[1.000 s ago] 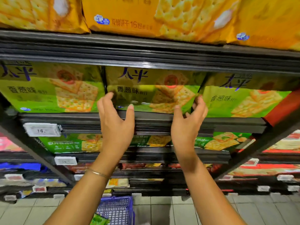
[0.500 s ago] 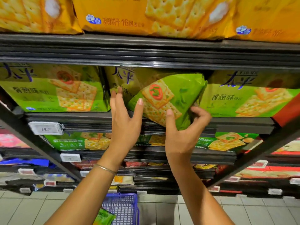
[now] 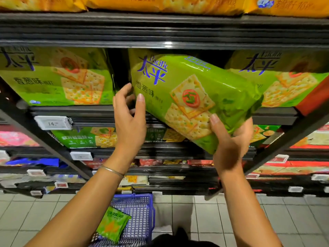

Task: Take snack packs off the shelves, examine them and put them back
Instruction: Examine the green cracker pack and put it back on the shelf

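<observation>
fingers (image 3: 243,138) around tilted cracker pack (image 3: 192,97)

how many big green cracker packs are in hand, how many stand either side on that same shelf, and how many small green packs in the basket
Large green plastic cracker pack gripped by left hand and right hand: 1
Standing large green cracker packs, one each side on the black shelf: 2
Small green snack pack in the blue plastic basket: 1
Total: 4
</observation>
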